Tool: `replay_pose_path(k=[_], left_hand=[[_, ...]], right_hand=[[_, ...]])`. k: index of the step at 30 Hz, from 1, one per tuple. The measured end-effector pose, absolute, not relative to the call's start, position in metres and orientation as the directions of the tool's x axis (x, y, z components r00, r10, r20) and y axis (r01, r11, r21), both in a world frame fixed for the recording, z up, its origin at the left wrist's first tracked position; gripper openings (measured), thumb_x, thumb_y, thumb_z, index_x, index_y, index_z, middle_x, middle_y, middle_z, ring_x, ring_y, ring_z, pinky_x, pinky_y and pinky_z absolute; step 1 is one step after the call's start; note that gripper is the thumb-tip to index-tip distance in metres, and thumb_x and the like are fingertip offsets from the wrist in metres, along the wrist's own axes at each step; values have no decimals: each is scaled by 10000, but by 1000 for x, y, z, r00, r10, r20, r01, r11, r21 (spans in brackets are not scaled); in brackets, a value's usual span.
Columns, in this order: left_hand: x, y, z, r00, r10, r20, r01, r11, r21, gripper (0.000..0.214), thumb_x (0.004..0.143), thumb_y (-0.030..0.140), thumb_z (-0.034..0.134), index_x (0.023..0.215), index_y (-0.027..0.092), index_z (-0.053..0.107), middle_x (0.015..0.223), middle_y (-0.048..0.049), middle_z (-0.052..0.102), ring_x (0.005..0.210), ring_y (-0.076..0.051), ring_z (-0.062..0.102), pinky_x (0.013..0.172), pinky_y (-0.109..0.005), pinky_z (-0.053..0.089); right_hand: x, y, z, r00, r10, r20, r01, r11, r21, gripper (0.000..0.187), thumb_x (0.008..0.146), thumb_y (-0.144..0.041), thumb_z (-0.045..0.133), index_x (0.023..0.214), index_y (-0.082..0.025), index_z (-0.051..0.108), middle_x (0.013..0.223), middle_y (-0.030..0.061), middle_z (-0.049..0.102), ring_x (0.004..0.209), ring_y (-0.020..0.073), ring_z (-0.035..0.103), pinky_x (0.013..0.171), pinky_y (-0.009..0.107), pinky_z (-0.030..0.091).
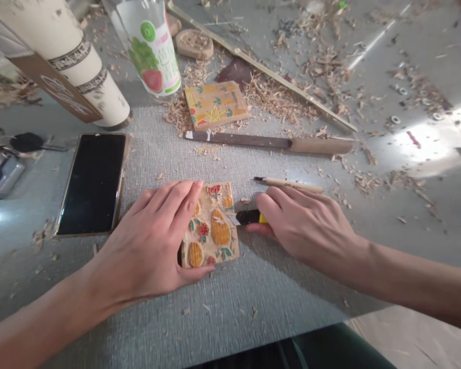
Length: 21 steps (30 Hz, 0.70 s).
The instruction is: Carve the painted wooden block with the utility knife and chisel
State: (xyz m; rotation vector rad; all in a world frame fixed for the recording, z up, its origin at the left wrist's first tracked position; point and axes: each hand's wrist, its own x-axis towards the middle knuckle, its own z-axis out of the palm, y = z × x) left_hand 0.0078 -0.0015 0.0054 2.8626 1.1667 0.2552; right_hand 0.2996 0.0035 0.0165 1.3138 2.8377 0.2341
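A small carved wooden block [209, 225], with raised yellow ovals, red flowers and teal leaves, lies flat on the grey cloth. My left hand [157, 236] grips it from the left, fingers along the far edge and thumb at the near edge. From the right, my right hand [299, 215] is closed round a utility knife [249, 217] with a black and yellow handle. The knife's short blade is at the block's right edge, beside the largest yellow oval. Just beyond my right hand lies a thin wooden-handled carving tool [288, 183].
Farther back are a flat file [261, 141], a painted wooden tile [216, 105], a long wooden strip [272, 74] and wood shavings [330, 72]. A phone [92, 184], paper cups [84, 66], a plastic cup [149, 51] and keys [26, 142] stand or lie on the left.
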Motion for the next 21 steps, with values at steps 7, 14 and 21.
replay_pose_path(k=[7, 14, 21], left_hand=[[11, -1, 6, 703, 697, 140, 697, -715, 56, 1164, 862, 742, 721, 1587, -114, 407, 1477, -347, 604, 1308, -487, 612, 1065, -608, 530], [11, -5, 5, 687, 709, 158, 715, -699, 22, 1140, 902, 781, 656, 1578, -107, 424, 1448, -360, 621, 1302, -499, 624, 1027, -598, 531], [12, -6, 6, 682, 716, 151, 723, -691, 8, 1174, 892, 834, 625, 1569, -109, 447, 1448, -344, 638, 1280, -494, 638, 1009, -584, 528]], right_hand=[[292, -8, 15, -531, 847, -8, 839, 527, 134, 505, 1154, -600, 393, 947, -198, 617, 806, 53, 663, 676, 199, 652, 539, 316, 163], [289, -11, 17, -499, 867, 19, 863, 494, 110, 479, 1164, -554, 398, 930, -197, 614, 817, 68, 681, 693, 215, 659, 561, 322, 194], [295, -8, 15, -519, 855, 16, 853, 516, 85, 500, 1163, -584, 365, 947, -201, 603, 825, 55, 666, 691, 207, 649, 549, 307, 183]])
